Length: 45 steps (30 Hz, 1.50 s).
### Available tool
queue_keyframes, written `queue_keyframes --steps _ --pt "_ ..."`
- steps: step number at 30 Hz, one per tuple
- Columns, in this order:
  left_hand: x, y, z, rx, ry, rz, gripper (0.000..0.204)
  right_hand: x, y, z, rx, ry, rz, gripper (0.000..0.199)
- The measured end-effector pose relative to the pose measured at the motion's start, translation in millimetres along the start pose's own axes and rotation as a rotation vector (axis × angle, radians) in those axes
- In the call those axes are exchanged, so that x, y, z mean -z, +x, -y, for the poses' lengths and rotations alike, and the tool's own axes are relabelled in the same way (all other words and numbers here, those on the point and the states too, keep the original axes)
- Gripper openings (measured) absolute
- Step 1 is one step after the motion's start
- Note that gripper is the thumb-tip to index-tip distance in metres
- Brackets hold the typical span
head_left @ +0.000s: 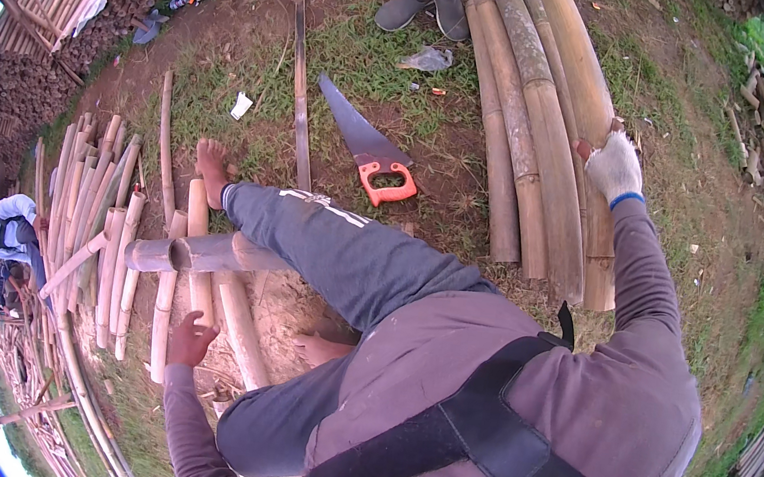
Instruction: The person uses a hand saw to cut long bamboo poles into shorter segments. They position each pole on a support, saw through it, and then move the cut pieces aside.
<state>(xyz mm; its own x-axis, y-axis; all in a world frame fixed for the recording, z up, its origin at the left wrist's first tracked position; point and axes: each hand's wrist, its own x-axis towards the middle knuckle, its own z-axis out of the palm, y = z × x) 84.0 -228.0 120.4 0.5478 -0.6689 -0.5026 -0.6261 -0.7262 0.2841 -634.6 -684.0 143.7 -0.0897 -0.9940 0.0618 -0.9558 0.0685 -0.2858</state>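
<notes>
My right hand (615,168), in a white glove with a blue cuff, grips a thick bamboo pole (575,56) at the right end of a row of poles. The thumb shows bare against its side. My left hand (192,339) is bare and open, its fingers apart, beside the lower end of an upright-lying bamboo piece (194,286). Whether it touches that piece I cannot tell. Under my outstretched leg lies a thick bamboo length (221,253), crosswise over thinner pieces, with a cut or joint near its left end.
A handsaw (365,145) with an orange handle lies on the grass ahead, next to a narrow bamboo strip (302,93). Dark shoes (427,3) and a clear plastic bag (426,59) are farther off. Cut bamboo (88,200) is stacked left, near another person (12,224).
</notes>
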Motion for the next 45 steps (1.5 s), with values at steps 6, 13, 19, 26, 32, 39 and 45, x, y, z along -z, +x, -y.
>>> queue_keyframes --steps 6,13,19,26,32,39,45 --pt "-106.8 -39.2 139.9 0.229 0.042 0.007 0.094 -40.7 -0.4 12.0 0.077 -0.234 -0.060 0.080" --pt "-247.9 -115.9 186.6 0.598 0.012 -0.176 0.112 -55.9 33.5 17.2 0.070 -0.467 -0.035 0.074" --pt "-270.2 -106.6 168.0 0.717 -0.174 -0.178 0.102 -118.4 23.0 165.7 0.694 -0.163 -0.091 0.059" --pt "-231.1 -150.7 171.7 0.718 -0.039 -0.425 0.087 -200.8 -116.8 387.8 1.382 0.217 0.294 0.050" --pt "-65.5 -41.5 104.2 0.493 -0.126 -0.462 0.095 -220.8 -191.8 445.0 1.549 0.196 0.402 0.051" --pt "30.5 67.9 108.6 0.210 -0.299 -0.914 0.075 -245.6 -150.4 415.8 1.367 0.308 0.489 0.047" --pt "-86.4 -51.7 235.9 0.491 -0.275 -1.104 0.073 -252.1 -147.8 413.3 1.345 0.311 0.494 0.043"
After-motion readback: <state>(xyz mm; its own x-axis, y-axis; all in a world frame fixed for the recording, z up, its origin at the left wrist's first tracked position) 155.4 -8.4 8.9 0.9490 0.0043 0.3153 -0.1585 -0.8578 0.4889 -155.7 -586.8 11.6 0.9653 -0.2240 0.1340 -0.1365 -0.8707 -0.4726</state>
